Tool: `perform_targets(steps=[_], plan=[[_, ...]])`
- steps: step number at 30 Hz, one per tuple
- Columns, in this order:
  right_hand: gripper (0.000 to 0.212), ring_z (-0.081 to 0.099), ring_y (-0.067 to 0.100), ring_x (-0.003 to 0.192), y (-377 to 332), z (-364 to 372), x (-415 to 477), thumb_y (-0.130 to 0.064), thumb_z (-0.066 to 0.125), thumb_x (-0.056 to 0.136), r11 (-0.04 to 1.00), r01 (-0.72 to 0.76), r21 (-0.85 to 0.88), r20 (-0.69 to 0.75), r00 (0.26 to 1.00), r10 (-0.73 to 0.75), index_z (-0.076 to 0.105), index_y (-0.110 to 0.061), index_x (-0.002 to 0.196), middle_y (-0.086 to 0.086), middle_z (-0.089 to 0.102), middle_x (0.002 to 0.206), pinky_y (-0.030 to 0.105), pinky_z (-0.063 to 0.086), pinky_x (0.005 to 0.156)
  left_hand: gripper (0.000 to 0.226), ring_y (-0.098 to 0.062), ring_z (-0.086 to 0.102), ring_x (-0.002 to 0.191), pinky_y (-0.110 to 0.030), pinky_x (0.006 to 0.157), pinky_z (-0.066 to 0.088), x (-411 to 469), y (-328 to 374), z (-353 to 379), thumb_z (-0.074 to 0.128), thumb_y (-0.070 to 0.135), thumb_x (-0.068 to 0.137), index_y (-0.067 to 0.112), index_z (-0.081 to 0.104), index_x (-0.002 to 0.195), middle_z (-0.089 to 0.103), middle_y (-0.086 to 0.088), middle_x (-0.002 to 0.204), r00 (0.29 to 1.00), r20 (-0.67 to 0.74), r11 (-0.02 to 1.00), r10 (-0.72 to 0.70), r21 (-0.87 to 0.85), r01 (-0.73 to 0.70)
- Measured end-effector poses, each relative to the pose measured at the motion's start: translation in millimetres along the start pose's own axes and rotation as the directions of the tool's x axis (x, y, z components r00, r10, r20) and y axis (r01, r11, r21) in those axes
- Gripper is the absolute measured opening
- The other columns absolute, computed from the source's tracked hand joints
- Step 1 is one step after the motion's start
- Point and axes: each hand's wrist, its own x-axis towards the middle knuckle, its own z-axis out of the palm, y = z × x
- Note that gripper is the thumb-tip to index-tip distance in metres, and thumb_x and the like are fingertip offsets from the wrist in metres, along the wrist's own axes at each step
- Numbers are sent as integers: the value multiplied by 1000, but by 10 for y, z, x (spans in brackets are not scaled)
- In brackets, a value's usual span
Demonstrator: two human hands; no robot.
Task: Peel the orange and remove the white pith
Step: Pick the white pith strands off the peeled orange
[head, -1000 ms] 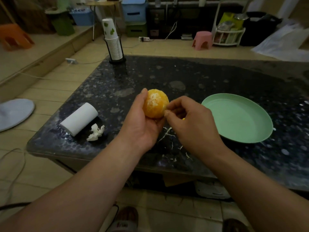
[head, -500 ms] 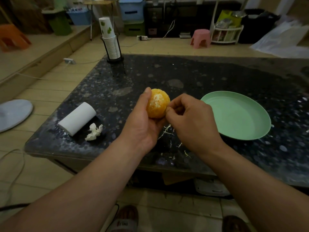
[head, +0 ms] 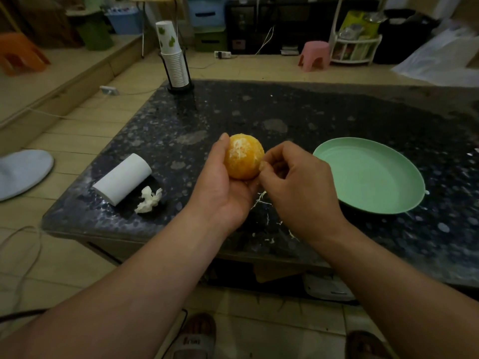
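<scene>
Dark speckled table (head: 311,112) in front of me. Green plate (head: 370,177) on its right side. Paper roll (head: 121,178) lying at left, crumpled tissue (head: 148,200) just beside it. Cup stack (head: 173,62) in a black holder at the far left corner. On the floor beyond: pink stool (head: 314,55), white rack (head: 355,47), orange stool (head: 20,53). My sandal (head: 195,338) below the table edge.
</scene>
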Motion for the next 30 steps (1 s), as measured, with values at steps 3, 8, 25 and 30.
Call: perform_targets(steps=[3,8,25,30], plan=[[11,65,6,77,28,-33,39,-33,72,97,999,16,-42,6,1000,-16,69,-28,106,-14,67,87,41,61,70,65,-38,75,116,-51,101,60,12,5,-9,63,55,102,6,58,144,73,-26,128,1000,3,1000,9,4,-9],[19,62,5,77,19,-83,51,-39,72,97,983,88,-163,63,995,-79,70,-28,113,-14,69,92,37,60,70,61,-37,76,114,-48,100,62,13,-5,11,61,54,104,5,59,141,74,-24,127,999,-7,996,51,69,-50],[21,48,9,61,49,-71,53,-25,67,92,960,130,-250,65,991,-117,52,-26,78,-9,50,67,30,38,53,51,-28,79,104,-43,89,66,-3,-145,42,69,48,101,8,66,133,78,-17,120,985,-102,974,141,192,-120],[15,55,12,65,70,-69,39,-24,69,90,986,83,-143,66,995,-75,59,-25,80,-7,58,70,39,51,57,55,-32,79,107,-42,82,66,17,-95,31,66,51,102,11,62,139,77,-19,124,993,-91,992,74,108,-64]])
